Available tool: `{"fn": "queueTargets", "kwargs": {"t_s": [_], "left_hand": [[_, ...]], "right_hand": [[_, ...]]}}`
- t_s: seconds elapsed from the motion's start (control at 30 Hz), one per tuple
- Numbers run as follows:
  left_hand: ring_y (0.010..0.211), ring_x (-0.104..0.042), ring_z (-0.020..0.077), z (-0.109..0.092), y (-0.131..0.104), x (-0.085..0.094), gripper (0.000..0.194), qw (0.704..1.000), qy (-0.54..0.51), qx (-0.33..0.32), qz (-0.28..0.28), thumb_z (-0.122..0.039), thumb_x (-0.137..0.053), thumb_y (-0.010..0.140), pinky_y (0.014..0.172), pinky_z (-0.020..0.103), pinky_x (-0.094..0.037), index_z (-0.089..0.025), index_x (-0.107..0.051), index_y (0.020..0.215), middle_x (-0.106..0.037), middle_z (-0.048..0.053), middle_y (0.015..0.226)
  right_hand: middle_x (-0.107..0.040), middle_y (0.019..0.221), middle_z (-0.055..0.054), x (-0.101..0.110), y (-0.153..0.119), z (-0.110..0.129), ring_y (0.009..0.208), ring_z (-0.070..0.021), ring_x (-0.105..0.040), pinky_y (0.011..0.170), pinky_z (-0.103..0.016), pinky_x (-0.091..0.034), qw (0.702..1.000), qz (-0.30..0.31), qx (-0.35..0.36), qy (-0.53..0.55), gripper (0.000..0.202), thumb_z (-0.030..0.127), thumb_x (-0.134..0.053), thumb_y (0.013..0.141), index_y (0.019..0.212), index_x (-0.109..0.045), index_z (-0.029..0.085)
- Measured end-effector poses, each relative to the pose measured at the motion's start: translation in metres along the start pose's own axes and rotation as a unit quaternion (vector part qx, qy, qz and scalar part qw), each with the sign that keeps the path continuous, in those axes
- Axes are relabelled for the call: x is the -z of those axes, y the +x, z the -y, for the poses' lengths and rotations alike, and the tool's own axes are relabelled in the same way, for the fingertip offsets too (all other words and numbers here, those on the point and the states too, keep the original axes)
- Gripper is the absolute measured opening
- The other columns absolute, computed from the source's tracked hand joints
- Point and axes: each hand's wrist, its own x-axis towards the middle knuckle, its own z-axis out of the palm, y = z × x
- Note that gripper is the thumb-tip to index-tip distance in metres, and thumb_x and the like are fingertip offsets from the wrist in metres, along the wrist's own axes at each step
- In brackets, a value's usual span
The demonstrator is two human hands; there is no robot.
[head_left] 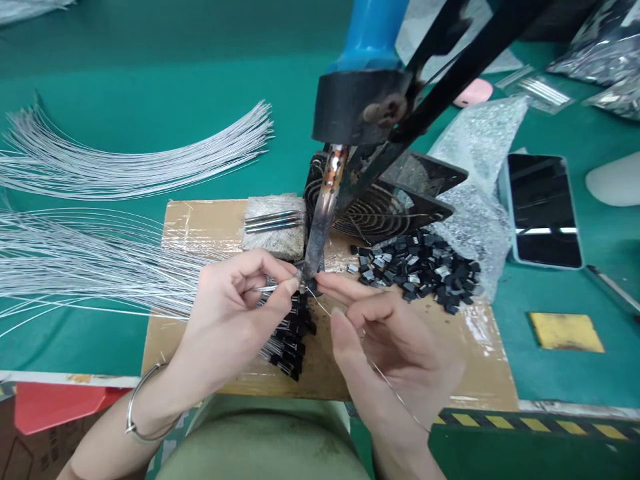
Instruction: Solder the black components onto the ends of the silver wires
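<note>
My left hand is closed in a pinch on a thin white wire, its fingertips right beside the tip of a soldering iron. The iron points downward from a blue handle in a black clamp. Between thumb and fingers, my right hand grips a strand of solder wire, whose end reaches the iron's tip. What lies exactly at the tip is mostly hidden by my fingers. Under my left hand are several wires ending in black connectors.
Cardboard covers the work spot. A pile of small black connectors lies right, near a fan. White wire bundles lie left. Metal rods rest on a wrapped block. A phone and yellow sponge are at right.
</note>
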Motion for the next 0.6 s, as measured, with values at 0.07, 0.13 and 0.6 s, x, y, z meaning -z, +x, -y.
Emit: {"fn": "queueTargets", "kwargs": {"t_s": [0.07,0.13,0.6], "left_hand": [[0.060,-0.055,0.0062,0.0004,0.0004,0.0000,0.010,1.000,0.000,-0.002,-0.001,-0.014,-0.075,0.084,0.052,0.016,-0.037,-0.015,-0.071,0.075,-0.074,0.000,0.077],[0.060,-0.055,0.0060,0.0010,0.0005,0.0002,0.010,1.000,-0.001,-0.005,-0.001,-0.014,-0.075,0.085,0.052,0.015,-0.037,-0.015,-0.072,0.075,-0.074,0.000,0.078],[0.060,-0.056,0.0065,0.0010,-0.0011,0.0002,0.010,1.000,0.007,-0.015,-0.002,-0.015,-0.074,0.085,0.052,0.018,-0.037,-0.015,-0.071,0.076,-0.076,0.001,0.083]], "right_hand": [[-0.082,0.121,-0.005,-0.0003,-0.0004,-0.0001,0.119,-0.0231,-0.078,0.107,-0.033,-0.062,1.000,0.002,0.001,-0.003,0.020,0.006,-0.070,0.090,0.082,-0.062,0.023],[-0.082,0.121,-0.005,-0.0007,-0.0008,-0.0003,0.119,-0.0228,-0.078,0.107,-0.033,-0.062,1.000,0.001,0.003,-0.003,0.020,0.006,-0.070,0.090,0.082,-0.062,0.023],[-0.082,0.120,-0.006,-0.0023,-0.0015,-0.0009,0.115,-0.0232,-0.079,0.105,-0.035,-0.064,1.000,-0.004,0.010,-0.012,0.020,0.005,-0.070,0.089,0.083,-0.062,0.023]]}}
